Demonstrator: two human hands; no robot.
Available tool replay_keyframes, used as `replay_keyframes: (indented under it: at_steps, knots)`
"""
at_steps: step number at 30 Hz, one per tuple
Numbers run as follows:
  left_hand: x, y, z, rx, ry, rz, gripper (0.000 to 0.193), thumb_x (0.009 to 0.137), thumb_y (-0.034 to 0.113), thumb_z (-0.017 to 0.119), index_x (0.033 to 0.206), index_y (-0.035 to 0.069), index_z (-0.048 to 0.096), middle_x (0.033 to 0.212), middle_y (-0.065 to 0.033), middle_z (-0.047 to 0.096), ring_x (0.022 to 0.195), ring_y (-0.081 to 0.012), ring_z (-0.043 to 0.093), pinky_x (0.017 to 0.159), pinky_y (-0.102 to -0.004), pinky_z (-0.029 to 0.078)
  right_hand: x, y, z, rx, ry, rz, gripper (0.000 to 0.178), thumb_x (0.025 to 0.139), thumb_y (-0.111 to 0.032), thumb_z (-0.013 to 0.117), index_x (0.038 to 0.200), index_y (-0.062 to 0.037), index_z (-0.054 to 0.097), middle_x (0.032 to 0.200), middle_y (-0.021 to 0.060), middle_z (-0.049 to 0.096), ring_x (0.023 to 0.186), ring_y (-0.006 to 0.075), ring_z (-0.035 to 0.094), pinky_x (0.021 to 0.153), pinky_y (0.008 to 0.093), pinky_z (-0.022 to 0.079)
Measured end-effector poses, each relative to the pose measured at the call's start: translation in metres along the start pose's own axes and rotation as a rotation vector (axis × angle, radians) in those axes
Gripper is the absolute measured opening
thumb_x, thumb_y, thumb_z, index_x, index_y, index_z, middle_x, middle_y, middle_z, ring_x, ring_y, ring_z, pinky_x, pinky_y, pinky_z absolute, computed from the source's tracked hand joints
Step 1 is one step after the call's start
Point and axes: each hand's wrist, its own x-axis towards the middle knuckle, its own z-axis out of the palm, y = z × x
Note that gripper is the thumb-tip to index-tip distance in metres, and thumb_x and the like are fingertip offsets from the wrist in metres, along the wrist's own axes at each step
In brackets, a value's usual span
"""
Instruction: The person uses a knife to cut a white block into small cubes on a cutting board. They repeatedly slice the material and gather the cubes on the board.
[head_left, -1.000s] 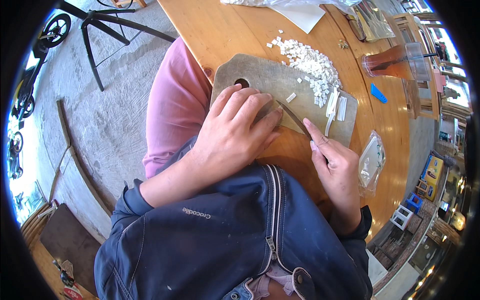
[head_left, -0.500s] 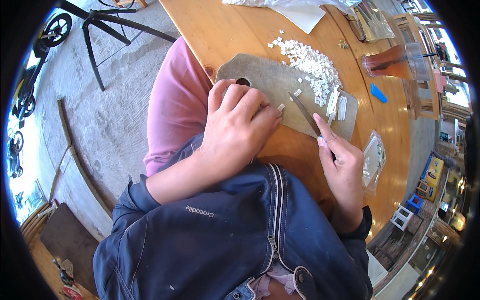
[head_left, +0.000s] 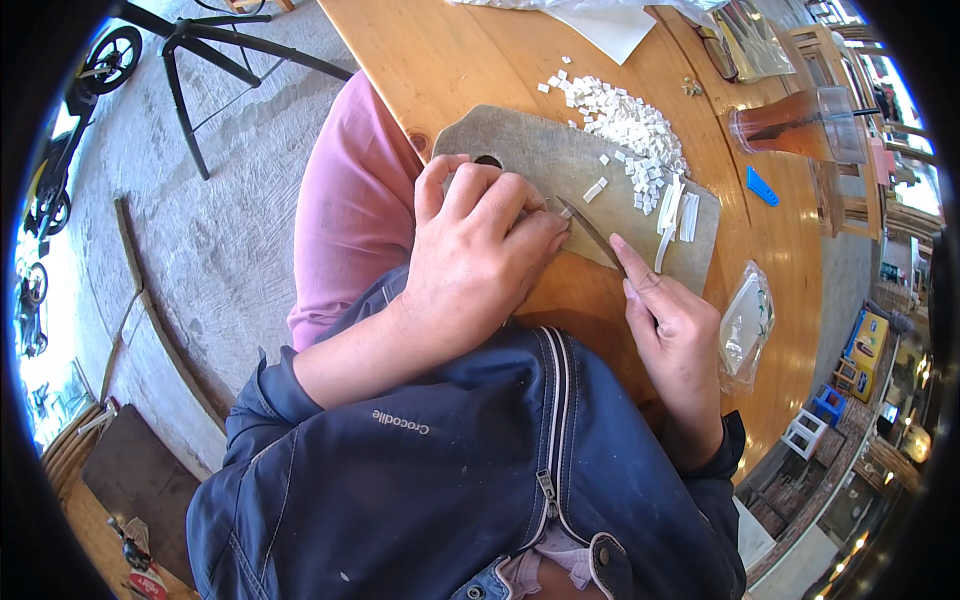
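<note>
My left hand [head_left: 475,240] is closed over the near edge of a grey-brown cutting board [head_left: 540,145], pinching a white strip mostly hidden under its fingers. Only the strip's small white end [head_left: 566,212] shows past the fingertips. Gripped in my right hand [head_left: 675,325] is a knife [head_left: 598,238], its handle hidden in the palm. The blade's tip lies at the strip's end, close to my left fingers. Small cut white pieces [head_left: 635,128] are heaped on the board's far right and spill onto the table. Several longer white strips [head_left: 689,217] lie at the board's right end.
On the wooden table [head_left: 400,50] stand a plastic cup of brown drink [head_left: 795,125] with a straw and, nearby, a blue plastic piece [head_left: 762,186]. A clear plastic bag [head_left: 746,325] lies right of my right hand. White paper [head_left: 605,32] is at the far edge.
My right hand has brought the knife left, so its tip now meets the strip's end at my left fingers. The left hand has barely moved.
</note>
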Motion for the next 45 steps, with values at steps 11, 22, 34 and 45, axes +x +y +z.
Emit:
replay_keyframes:
  at_steps: [11,22,34,45]
  knots:
    - [0.001,-0.002,0.001,-0.009,0.020,-0.043,0.016,0.074,0.017,0.087,0.087,0.016,0.076,0.089,0.0025,0.063,0.091,-0.0221,0.057,0.100,-0.0445,0.040,0.000,-0.003,-0.003,0.034,0.023,0.029,0.061,0.086,0.005,0.068,0.142,-0.0192,0.064,0.068,0.0097,0.053,0.057,0.0205,0.054,0.058,0.0356,0.049]
    - [0.000,-0.001,0.001,-0.014,0.018,-0.055,0.016,0.074,0.018,0.087,0.086,0.017,0.077,0.089,0.0024,0.063,0.092,-0.0225,0.057,0.100,-0.0450,0.040,-0.002,-0.006,-0.001,0.066,-0.005,0.013,0.062,0.085,0.003,0.070,0.143,-0.0204,0.063,0.067,0.0089,0.055,0.055,0.0210,0.056,0.057,0.0379,0.050]
    - [0.000,-0.003,0.001,-0.018,0.023,-0.076,0.018,0.071,0.017,0.088,0.082,0.015,0.073,0.090,0.0017,0.064,0.094,-0.0239,0.058,0.097,-0.0415,0.041,-0.002,-0.007,-0.002,0.063,-0.015,0.017,0.062,0.086,0.004,0.069,0.144,-0.0181,0.062,0.071,0.0089,0.059,0.058,0.0207,0.059,0.059,0.0367,0.052]
    - [-0.001,-0.003,0.002,-0.030,0.026,-0.080,0.018,0.071,0.017,0.087,0.080,0.015,0.073,0.091,0.0017,0.064,0.095,-0.0242,0.058,0.096,-0.0414,0.041,-0.003,-0.008,0.000,0.076,-0.040,-0.017,0.061,0.087,0.004,0.068,0.144,-0.0155,0.061,0.075,0.0113,0.063,0.062,0.0240,0.062,0.061,0.0375,0.053]
